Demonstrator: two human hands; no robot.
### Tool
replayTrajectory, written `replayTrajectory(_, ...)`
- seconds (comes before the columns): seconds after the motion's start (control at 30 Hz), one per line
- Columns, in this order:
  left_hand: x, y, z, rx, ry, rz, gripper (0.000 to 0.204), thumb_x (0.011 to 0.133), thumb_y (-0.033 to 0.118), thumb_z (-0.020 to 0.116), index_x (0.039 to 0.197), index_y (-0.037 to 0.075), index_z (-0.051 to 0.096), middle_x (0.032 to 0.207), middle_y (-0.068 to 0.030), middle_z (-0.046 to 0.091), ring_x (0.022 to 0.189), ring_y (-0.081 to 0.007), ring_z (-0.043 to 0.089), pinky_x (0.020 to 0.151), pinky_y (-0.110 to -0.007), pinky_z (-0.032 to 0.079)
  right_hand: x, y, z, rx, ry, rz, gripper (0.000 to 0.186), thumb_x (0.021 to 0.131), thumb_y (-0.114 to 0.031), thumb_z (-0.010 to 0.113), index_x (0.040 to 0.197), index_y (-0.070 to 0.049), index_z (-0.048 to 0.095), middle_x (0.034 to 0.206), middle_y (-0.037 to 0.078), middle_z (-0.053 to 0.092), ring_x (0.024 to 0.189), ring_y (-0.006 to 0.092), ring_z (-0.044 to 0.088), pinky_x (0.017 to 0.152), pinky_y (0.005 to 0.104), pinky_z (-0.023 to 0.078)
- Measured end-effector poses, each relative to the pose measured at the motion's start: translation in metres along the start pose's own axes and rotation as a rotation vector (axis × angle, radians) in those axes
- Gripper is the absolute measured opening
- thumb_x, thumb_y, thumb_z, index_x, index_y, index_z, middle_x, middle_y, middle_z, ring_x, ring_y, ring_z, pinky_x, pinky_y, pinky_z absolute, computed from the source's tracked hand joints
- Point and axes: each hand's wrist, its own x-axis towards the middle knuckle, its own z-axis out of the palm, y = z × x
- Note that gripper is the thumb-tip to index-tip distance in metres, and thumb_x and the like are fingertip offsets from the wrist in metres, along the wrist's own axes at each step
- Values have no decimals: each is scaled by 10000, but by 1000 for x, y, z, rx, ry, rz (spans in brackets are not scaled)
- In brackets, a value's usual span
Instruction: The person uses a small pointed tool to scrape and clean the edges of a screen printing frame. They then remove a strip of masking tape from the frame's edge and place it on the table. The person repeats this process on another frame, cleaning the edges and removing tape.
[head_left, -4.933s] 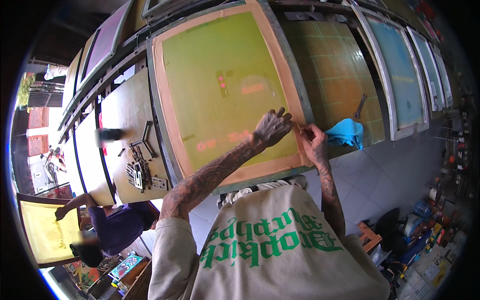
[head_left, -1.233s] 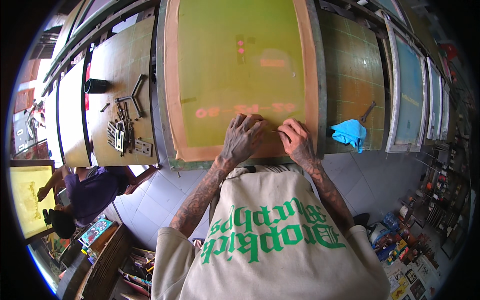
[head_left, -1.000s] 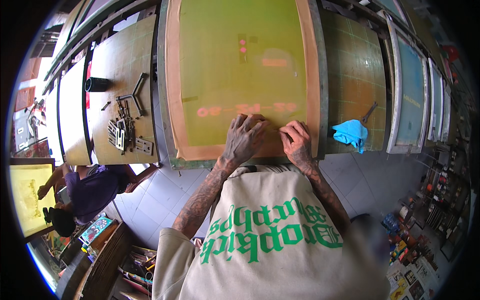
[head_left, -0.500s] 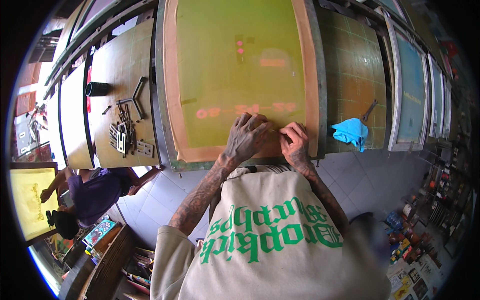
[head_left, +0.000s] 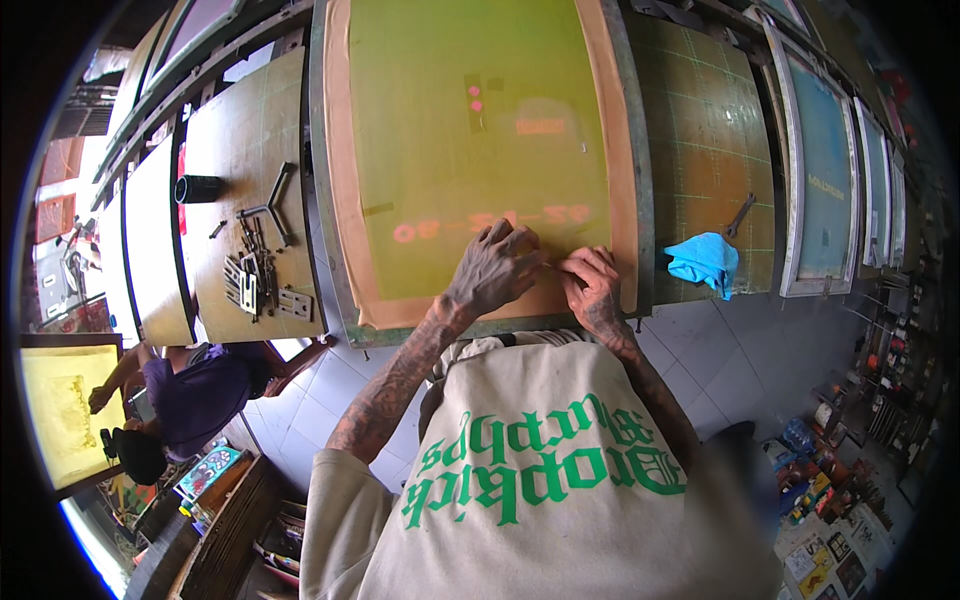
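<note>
A screen-printing screen [head_left: 450, 110] with yellow-green mesh lies in front of me, its edges covered by brown tape [head_left: 405, 310]. My left hand [head_left: 492, 268] is above its near edge, fingers curled and bent together at the tips. Close to its right, my right hand [head_left: 591, 278] has thumb and fingers pinched together. The fingertips of both hands almost meet over the border between mesh and tape. Whatever they pinch is too small to make out. Pinkish see-through marks [head_left: 476, 104] show in the mesh beyond my hands.
On the left board [head_left: 210, 140] lie a three-armed wrench [head_left: 270, 208], a dark cup [head_left: 198, 189] and several metal parts [head_left: 245, 280]. A blue cloth [head_left: 703, 264] and a spanner [head_left: 740, 215] are on the right board. Another person [head_left: 195, 395] works at a yellow screen [head_left: 70, 405], lower left.
My hands stay nearly in place, with the left fingers shifted slightly up and left. The view has tilted a little. At the lower left, the other person's arm has moved slightly.
</note>
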Motion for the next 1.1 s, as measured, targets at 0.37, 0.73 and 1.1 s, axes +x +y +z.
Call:
replayTrajectory(0.37,3,-4,-1,48,-52,56,184,839,232,682,1015,180,698,1083,-12,582,1043,-261,533,934,-395,458,1,-10,-9,88,137,65,83,812,14,725,876,-22,685,834,93,626,785,267,612,729,354,487)
replayTrajectory(0.73,-9,-2,-3,113,-62,139,187,854,168,598,1036,146,638,1088,-27,568,986,-235,538,863,-365,446,-5,20,-27,271,268,449,110,963,-115,677,975,-10,645,880,27,637,774,70,585,678,226,478)
replayTrajectory(1.1,-33,-8,-13,-68,-58,100,170,849,141,624,1016,120,598,1033,-24,609,923,-230,563,817,-356,452,-5,22,-26,245,246,487,145,958,-164,690,950,-25,655,810,-12,599,671,55,469,599,223,399)
